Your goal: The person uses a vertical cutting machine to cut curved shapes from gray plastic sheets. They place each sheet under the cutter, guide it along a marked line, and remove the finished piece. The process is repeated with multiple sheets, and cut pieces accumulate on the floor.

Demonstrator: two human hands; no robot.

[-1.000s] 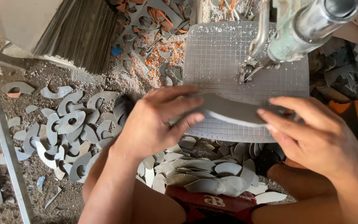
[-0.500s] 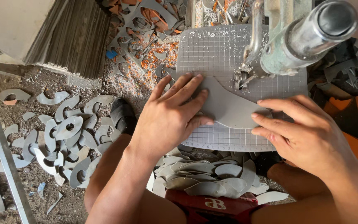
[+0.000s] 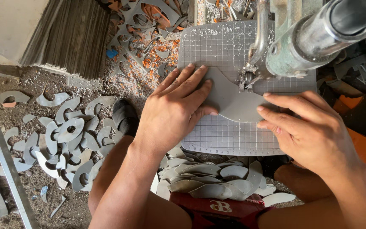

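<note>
On gridded table [image 3: 234, 140], grey sheet [image 3: 234, 101] lying crosswise, both hands' grip spread flat

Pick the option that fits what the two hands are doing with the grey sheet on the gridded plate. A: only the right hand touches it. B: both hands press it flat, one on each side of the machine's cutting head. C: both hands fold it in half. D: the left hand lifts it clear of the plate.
B: the left hand and right hand lie flat on the grey sheet on the gridded plate, either side of the cutting head.
</note>
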